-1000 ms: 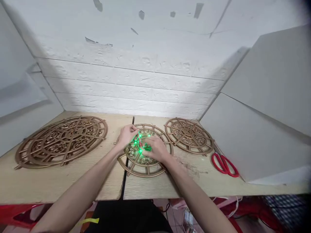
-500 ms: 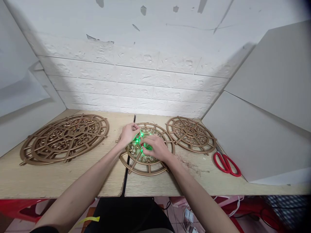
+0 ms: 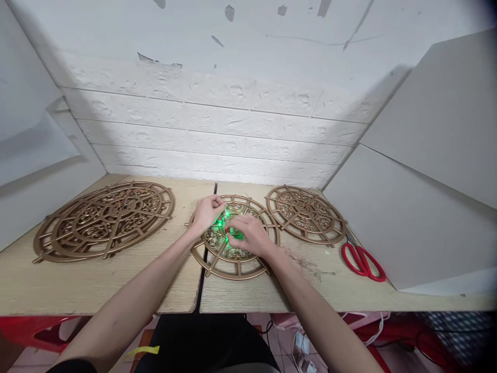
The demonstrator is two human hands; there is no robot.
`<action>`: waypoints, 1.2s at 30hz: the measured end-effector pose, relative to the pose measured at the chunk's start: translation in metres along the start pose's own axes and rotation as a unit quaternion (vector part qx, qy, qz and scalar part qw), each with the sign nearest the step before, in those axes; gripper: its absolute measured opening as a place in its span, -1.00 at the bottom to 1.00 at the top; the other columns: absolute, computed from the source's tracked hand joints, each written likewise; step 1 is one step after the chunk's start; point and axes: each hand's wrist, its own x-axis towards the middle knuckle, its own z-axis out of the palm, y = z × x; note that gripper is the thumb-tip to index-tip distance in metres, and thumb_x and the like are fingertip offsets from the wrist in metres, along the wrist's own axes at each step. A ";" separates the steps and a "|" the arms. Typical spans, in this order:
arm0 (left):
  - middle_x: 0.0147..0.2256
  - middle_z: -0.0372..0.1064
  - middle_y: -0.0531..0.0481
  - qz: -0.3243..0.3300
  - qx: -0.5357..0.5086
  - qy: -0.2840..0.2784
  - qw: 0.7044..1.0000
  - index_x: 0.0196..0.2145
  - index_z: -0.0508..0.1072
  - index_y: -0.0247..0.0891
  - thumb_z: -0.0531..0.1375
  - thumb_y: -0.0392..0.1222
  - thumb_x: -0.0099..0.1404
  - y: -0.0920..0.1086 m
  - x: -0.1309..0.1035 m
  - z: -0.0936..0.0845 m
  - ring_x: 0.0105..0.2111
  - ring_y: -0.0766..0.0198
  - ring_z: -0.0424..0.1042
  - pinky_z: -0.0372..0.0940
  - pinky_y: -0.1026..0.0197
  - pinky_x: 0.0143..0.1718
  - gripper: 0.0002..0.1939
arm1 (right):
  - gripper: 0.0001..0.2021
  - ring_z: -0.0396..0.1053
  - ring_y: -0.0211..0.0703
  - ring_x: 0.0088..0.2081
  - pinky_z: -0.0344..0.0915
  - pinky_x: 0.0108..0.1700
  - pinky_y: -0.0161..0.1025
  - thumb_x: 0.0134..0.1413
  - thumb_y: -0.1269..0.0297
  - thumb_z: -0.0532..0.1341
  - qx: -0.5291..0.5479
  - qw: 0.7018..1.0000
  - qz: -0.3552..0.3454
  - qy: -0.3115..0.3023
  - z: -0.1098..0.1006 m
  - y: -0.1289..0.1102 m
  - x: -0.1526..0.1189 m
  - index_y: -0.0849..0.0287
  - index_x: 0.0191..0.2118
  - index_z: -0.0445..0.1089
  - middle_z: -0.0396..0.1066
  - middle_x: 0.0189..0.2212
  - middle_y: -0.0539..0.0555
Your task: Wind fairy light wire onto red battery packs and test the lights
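A round bronze-coloured openwork frame (image 3: 238,269) with scrollwork and spokes lies flat on the table in front of me. Small green LED lights (image 3: 220,224) glow over its middle, between my two hands. With fingers closed in a pinch, my left hand (image 3: 208,211) is at the upper left of the centre, on the string of lights. My right hand (image 3: 250,236) curls over the centre from the right, its thumb and fingers pinched round a small red part beside the lights. The fingers hide most of that part. A thin wire (image 3: 247,203) sticks up behind my right hand.
Similar bronze frames (image 3: 104,254) lie stacked at the left, and another round frame (image 3: 330,239) lies at the right. Red-handled scissors (image 3: 363,261) rest by the right-hand white panel (image 3: 419,233). A dark gap (image 3: 201,290) splits the tabletop; a brick-patterned wall stands behind.
Both hands keep almost the same place and grip over the frame. The whole view has shifted very slightly.
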 end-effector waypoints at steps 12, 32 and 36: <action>-0.61 0.40 0.03 -0.027 -0.055 -0.029 0.998 -0.44 0.35 -0.27 0.19 -0.04 0.10 -0.002 -0.001 0.001 -0.70 0.30 0.36 0.19 0.32 -0.68 -0.78 | -0.85 0.30 -0.19 -0.37 0.20 -0.23 -0.26 -0.01 0.45 0.16 0.036 0.999 -0.021 0.016 -0.003 -0.002 0.002 0.18 -0.26 0.38 0.41 -0.40 0.04; -0.61 0.41 0.01 -0.026 -0.067 -0.012 0.997 -0.49 0.40 -0.30 0.24 -0.09 0.05 -0.010 0.003 0.002 -0.65 0.35 0.37 0.22 0.35 -0.61 -0.80 | -0.87 0.31 -0.17 -0.30 0.23 -0.22 -0.27 0.02 0.45 0.17 0.046 0.999 -0.008 -0.014 -0.003 -0.001 0.001 0.19 -0.25 0.37 0.40 -0.33 0.07; -0.61 0.41 0.01 -0.020 -0.064 -0.018 0.998 -0.48 0.41 -0.29 0.25 -0.07 0.04 -0.009 0.003 0.002 -0.65 0.34 0.37 0.22 0.34 -0.61 -0.79 | -0.87 0.30 -0.17 -0.30 0.23 -0.23 -0.29 0.02 0.46 0.17 0.050 0.999 -0.008 -0.017 -0.002 0.000 0.000 0.18 -0.26 0.36 0.38 -0.34 0.07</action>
